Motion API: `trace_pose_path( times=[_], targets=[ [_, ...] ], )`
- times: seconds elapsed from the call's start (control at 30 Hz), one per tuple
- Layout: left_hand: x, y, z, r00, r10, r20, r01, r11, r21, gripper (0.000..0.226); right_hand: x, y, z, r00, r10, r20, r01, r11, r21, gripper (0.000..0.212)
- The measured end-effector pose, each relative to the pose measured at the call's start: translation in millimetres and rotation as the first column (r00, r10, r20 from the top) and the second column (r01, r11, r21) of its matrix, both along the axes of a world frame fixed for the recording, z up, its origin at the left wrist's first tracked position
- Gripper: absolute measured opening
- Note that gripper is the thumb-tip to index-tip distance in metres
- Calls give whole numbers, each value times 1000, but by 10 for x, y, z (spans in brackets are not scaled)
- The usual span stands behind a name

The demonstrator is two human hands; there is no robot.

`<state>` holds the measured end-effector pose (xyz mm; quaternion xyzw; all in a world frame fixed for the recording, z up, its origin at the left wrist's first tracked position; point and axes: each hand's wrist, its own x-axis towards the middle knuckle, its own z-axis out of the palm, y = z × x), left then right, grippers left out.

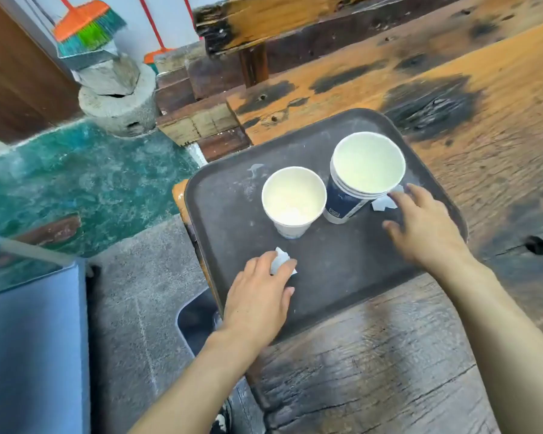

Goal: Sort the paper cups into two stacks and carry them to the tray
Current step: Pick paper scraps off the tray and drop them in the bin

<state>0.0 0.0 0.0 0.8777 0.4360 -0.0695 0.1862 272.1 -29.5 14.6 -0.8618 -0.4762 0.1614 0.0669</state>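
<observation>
Both cup stacks stand upright on the tray point(232, 195): the white stack point(292, 200) beside the blue stack point(362, 177); light, thin-walled, easily crushed, so grip low around the sides; left hand point(257, 296) pinches a paper scrap point(281, 261); right hand point(427, 227) hovers loose, fingertips touching another scrap point(384, 202).

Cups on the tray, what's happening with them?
Two stacks of paper cups already stand on the dark tray: a white stack and a taller blue stack beside it. The person's left hand is picking up a paper scrap from the tray. The right hand reaches for another scrap by the blue stack.
</observation>
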Motion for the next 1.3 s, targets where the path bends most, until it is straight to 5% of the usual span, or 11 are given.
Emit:
trace_pose_path(
  times=[0.2, 0.37, 0.47, 0.67, 0.9, 1.1, 1.3],
  targets=[
    [75, 53, -303, 991, 109, 78, -107, 994, -31, 39, 104, 202, -463, 1000, 9, 5, -9, 1000, -23, 52],
    [-256, 86, -153, 935, 143, 323, -159, 987, 22, 24, -86, 6, -594, 996, -46, 74, 36, 991, 130, 23],
    [-642, 134, 32, 877, 195, 439, -249, 966, 68, 33, -279, -118, -578, 996, -36, 78, 27, 993, 115, 15],
    [-1619, 227, 69, 820, 435, 372, -481, 876, 38, 31, -857, -243, -316, 996, -49, 70, 31, 972, 234, 4],
    [-2442, 234, -185, 825, 389, 410, -421, 907, -13, 27, -2356, -651, 194, 994, -71, -87, 104, 871, 480, 9],
    [-2878, 323, -444, 857, 337, 389, -352, 935, -34, 28, -3488, -997, -122, 964, -143, -224, 237, 843, 482, 5],
    [-3101, 388, -937, 948, 74, 311, -171, 939, 298, 39, -4066, -1056, -813, 991, -135, 24, 99, 826, 555, 6]
  ],
)
